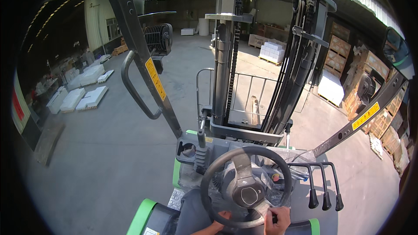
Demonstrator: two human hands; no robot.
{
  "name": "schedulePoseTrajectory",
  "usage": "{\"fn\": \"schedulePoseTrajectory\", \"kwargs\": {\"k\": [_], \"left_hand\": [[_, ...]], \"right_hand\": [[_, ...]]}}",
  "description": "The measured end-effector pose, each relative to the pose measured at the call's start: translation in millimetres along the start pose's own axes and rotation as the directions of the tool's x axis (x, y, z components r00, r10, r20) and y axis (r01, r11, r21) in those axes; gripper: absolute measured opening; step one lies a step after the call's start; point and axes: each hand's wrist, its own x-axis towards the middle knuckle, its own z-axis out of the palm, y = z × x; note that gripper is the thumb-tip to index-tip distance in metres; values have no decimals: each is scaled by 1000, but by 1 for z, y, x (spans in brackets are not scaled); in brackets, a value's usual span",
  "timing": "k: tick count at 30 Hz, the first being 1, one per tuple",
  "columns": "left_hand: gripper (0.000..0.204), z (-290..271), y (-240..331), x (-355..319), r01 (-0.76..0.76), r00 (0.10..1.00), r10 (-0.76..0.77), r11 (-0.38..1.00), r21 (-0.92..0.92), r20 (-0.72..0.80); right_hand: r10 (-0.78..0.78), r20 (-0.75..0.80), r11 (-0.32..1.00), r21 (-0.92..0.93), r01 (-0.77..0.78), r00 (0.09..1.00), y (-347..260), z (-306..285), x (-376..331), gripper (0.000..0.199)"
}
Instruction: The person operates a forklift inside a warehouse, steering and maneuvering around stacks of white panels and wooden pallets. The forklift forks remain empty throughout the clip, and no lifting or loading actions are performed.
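From the head camera I see my right hand (278, 218) with fingers clamped on the lower rim of the round black plastic steering wheel (246, 186), low in the middle of the view. My left hand (223, 217) curls on the same rim just beside it. Three black-knobbed control levers (324, 187) stand right of the wheel, the grey steel forklift mast (226, 61) ahead.

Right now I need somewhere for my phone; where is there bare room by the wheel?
The cup holder left of the steering wheel looks free. Right of the wheel is crowded: three black-knobbed levers. Both hands, left hand and right hand, grip its lower rim.
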Motion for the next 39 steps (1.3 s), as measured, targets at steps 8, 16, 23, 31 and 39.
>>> {"fn": "schedulePoseTrajectory", "kwargs": {"k": [8, 16, 23, 31, 39], "left_hand": [[33, -13, -7, -13, 13, 992, -1, 995, -95, 124], [31, -23, -5, -27, 21, 990, 9, 976, -218, 138], [30, -31, -8, -35, 9, 992, 18, 977, -211, 126], [29, -58, 12, -67, -14, 990, 45, 974, -225, 132], [27, -48, -22, -57, -190, 976, 209, 958, -215, 66]], "right_hand": [[381, -130, 922, 123, -366, 916, 11, 18, 51, 9], [339, -174, 935, 168, -311, 925, -2, 38, 64, 11], [291, -151, 955, 105, -277, 945, -16, 26, 36, 12], [324, -137, 946, 44, -321, 936, -44, 13, -1, 14], [436, -137, 899, 14, -439, 889, -75, 18, -35, 14]]}}
